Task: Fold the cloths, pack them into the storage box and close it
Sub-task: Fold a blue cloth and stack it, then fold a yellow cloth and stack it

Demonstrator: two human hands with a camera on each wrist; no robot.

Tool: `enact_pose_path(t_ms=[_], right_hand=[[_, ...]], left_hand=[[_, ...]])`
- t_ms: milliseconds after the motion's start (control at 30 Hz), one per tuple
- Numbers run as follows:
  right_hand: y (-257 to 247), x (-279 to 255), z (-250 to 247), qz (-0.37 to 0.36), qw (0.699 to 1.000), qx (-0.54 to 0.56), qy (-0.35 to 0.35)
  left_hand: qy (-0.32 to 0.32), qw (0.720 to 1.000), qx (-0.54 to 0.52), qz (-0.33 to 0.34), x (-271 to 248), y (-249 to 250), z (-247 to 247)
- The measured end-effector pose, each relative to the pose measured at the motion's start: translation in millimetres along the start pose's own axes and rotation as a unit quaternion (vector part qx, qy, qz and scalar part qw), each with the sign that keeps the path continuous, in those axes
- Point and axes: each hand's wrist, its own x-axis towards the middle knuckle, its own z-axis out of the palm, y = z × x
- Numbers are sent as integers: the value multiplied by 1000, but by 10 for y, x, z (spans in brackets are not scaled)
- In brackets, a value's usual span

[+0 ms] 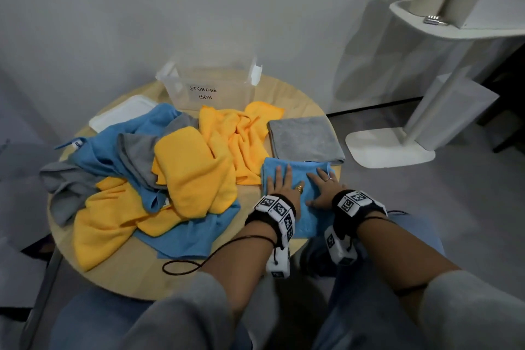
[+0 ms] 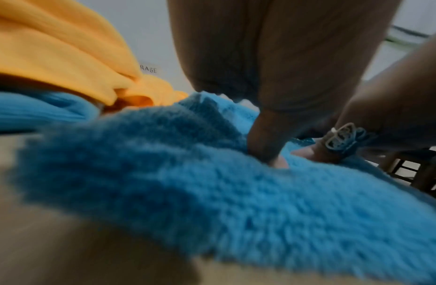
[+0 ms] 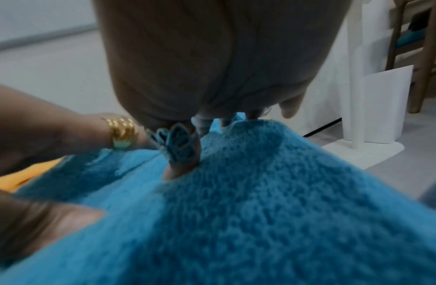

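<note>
Left hand point(image 1: 281, 183) and right hand point(image 1: 324, 187) flat, fingers straight, pressing folded blue cloth point(image 1: 305, 176)

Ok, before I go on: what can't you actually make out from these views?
- Inside of the storage box: head view, frosted walls; contents unclear.
- Cloth count in the heap: head view, the pieces overlap.
- Lid: head view, partly under a blue cloth.
- Fold layers of the blue cloth under both hands: left hand and right hand cover it; both wrist views are blurred.
</note>
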Motion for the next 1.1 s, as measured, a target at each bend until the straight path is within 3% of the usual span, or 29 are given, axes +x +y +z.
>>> enact_pose_path(t_ms=[67,200,300,433,567,633,733,833,900,1000,1100], right_hand=[[42,127,-83,-5,1000,5,6],[128,399,-266,-29,997,68,21],[212,467,-359,-9,995,86,41],[387,400,-377,47,995,85,17],[150,369,-347,-23,990,34,138],[-32,357,-208,-59,993,8,103],[-78,361,-14,-31,998,-5,49],[-49,353,-26,-25,999,-19,44],[-94,324,-61,-11,999,-22,42],[-422,204,-94,-36,993,-7,110],[-978,25,-103,-97,970,146,169]], left_hand=[[-50,999,-8,8,190,-44,-127],[-75,997,-20,19,598,-188,-326],[-77,996,-27,35,737,-251,-395],[-56,997,-24,48,648,-279,-290],[-14,996,-75,-41,480,-239,-102],[-5,995,-84,-44,441,-179,-24],[-23,994,-104,-16,406,-239,-32],[-55,998,-19,-1,272,-429,-189],[-7,999,45,-13,99,-536,-363],[145,983,9,-108,-288,-869,-505],[282,920,-97,-256,-692,-1315,-407]])
